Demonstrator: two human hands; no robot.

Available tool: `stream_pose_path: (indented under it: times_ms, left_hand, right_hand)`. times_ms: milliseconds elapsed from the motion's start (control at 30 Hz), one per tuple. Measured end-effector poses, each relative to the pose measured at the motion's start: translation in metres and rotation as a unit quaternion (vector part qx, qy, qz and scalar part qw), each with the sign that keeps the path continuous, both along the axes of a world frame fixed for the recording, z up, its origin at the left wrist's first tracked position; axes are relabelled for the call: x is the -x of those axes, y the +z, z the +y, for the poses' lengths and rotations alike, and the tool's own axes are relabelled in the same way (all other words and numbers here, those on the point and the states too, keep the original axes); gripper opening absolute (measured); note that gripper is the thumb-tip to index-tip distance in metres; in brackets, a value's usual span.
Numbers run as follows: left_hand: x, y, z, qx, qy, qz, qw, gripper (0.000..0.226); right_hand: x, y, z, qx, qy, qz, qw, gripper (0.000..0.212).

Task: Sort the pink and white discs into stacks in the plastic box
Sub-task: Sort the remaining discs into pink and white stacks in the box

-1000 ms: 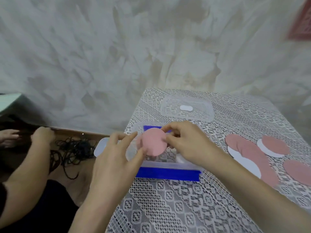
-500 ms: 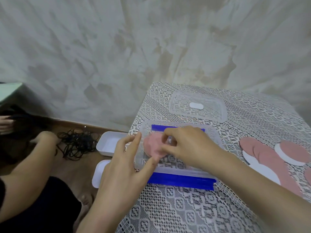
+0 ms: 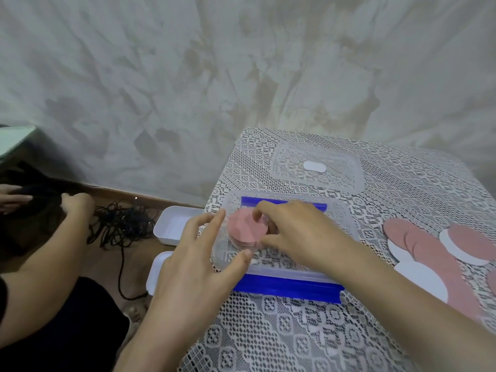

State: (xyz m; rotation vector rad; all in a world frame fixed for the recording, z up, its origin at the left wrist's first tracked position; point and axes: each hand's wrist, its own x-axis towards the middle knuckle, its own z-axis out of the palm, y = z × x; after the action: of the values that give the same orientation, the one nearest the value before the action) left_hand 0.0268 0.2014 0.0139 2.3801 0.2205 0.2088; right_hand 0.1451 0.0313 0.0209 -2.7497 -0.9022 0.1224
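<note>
1. Lower centre: the left hand [image 3: 198,264] is spread wide and holds nothing. Its thumb and forefinger lie straight against the left end of the plastic box [image 3: 284,272], probably to stop the light box sliding.
2. Centre: the right hand [image 3: 295,234] curls over the pink stack [image 3: 245,229] in the box's left part. Thumb and fingers pinch its rim, likely to square the discs.
3. Right edge: the loose discs [image 3: 429,253], pink and white overlapping on the lace cloth [image 3: 268,331], lie near the box, unsorted and handy for the right hand.
4. Upper centre: the lid [image 3: 316,167] lies flat behind the box, leaving it open for stacking.
</note>
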Motion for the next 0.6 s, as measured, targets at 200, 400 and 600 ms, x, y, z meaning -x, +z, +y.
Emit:
stream_pose_path:
  times_ms: [200,400,600]
  left_hand:
    - [-0.006,0.005,0.006,-0.064,-0.016,0.012,0.998,0.076]
    - [-0.012,0.026,-0.001,-0.168,-0.002,-0.03,0.985,0.046]
    - [-0.033,0.029,-0.027,-0.284,-0.058,-0.087,0.953,0.038]
  right_hand:
    - [0.004,0.0,0.003,0.026,0.009,-0.02,0.999,0.038]
    - [0.016,0.021,-0.013,0.035,0.024,-0.103,0.994,0.033]
    - [0.036,0.037,-0.052,0.082,0.009,-0.194,0.978,0.032]
